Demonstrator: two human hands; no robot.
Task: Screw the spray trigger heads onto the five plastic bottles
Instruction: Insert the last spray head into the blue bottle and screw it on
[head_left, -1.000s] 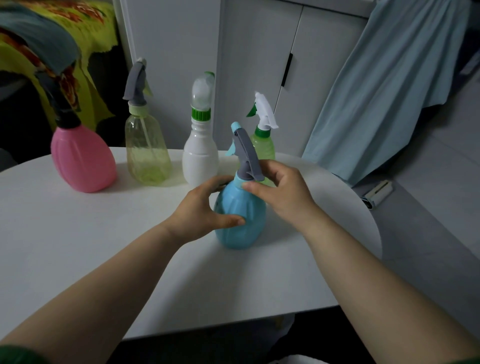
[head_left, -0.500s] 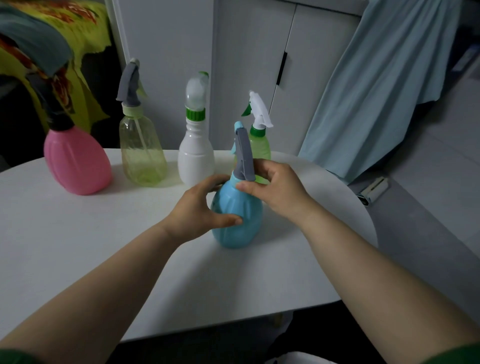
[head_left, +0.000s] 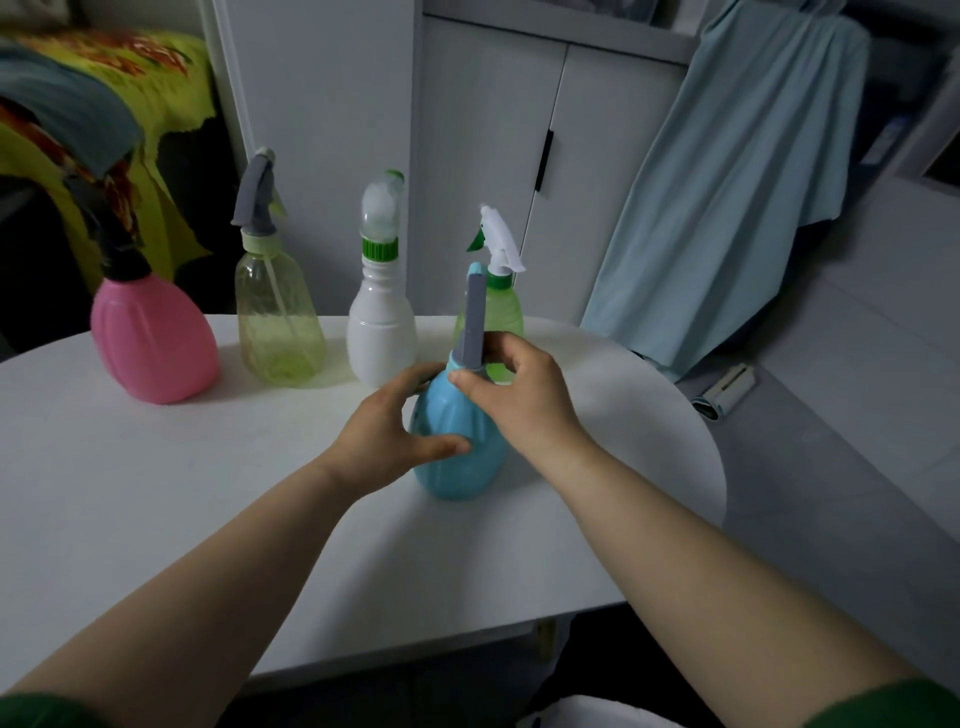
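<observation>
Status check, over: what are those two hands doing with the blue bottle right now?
Left hand gripping blue bottle body. Right hand pinching grey trigger head at its base. Green bottle close behind the hands.

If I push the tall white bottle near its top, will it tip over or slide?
The white bottle is tall and narrow, so a high push would probably tip it. Pushed low, its smooth plastic may slide on the smooth table. It is opaque, so its weight stays uncertain.
</observation>
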